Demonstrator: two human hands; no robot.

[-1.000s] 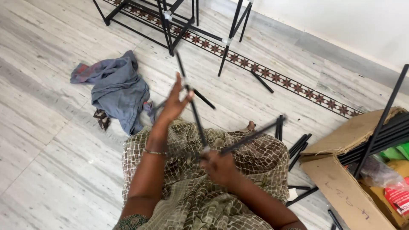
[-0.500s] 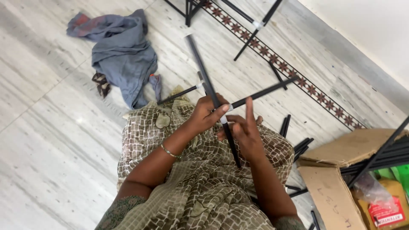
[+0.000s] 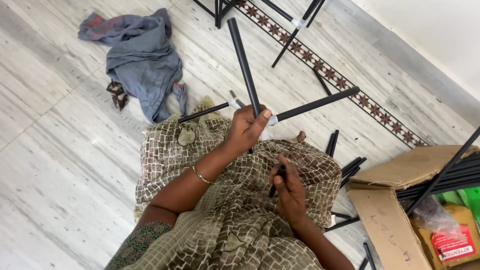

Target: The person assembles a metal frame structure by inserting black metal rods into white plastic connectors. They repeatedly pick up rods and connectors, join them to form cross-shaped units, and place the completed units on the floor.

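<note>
A pale marble floor point(image 3: 55, 165) with a patterned border strip point(image 3: 345, 82) carried a crumpled blue-grey cloth point(image 3: 142, 57), loose black rods point(image 3: 352, 165) scattered near an open cardboard box point(image 3: 395, 215), and the feet of a black metal frame point(image 3: 218, 12).

Crumpled grey cloth point(image 3: 142, 62), cardboard box point(image 3: 395, 220)
</note>
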